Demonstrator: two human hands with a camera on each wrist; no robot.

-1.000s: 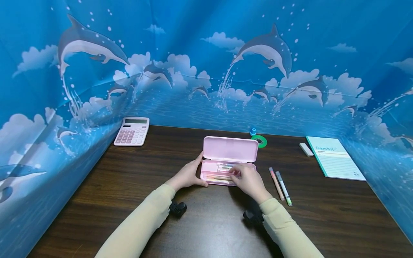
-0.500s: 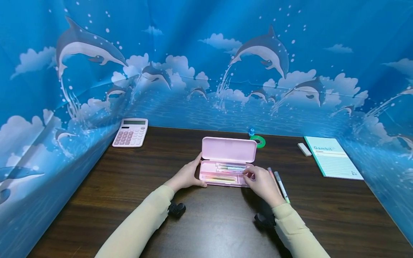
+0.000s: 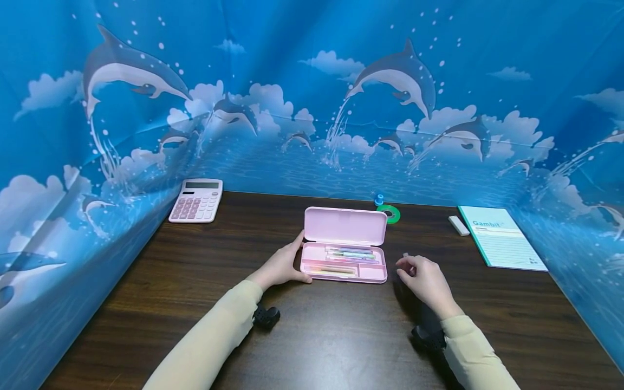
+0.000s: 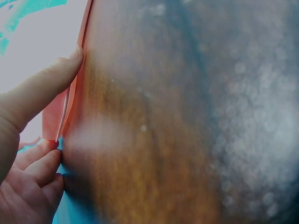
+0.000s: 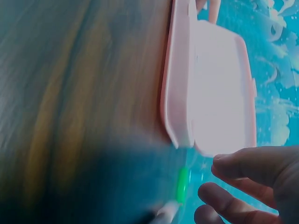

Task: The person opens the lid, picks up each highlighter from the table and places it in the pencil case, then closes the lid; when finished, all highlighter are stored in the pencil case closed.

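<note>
A pink pencil case (image 3: 345, 226) lies on the table with its lid raised; several pens (image 3: 352, 253) fill its rear compartment, and slim pencil-like sticks (image 3: 332, 270) lie in the front one. My left hand (image 3: 279, 265) grips the case's left end, thumb at the front edge and fingers behind. To the right of the case, my right hand (image 3: 426, 281) hovers with loosely bent fingers. In the right wrist view its thumb and fingers (image 5: 233, 205) stand apart with nothing between them. A pen's tip (image 3: 405, 254) shows beyond that hand, which hides the rest.
Behind the case are a green tape roll (image 3: 390, 214) and a small blue object (image 3: 379, 200). A calculator (image 3: 196, 201) stands back left. At the right lie a white eraser (image 3: 459, 225) and a notepad (image 3: 502, 238). A dolphin-print cloth (image 3: 292, 162) hangs behind the table.
My right hand has moved right, from inside the pencil case to beside it, over the two pens on the table. The left hand has stayed on the case.
</note>
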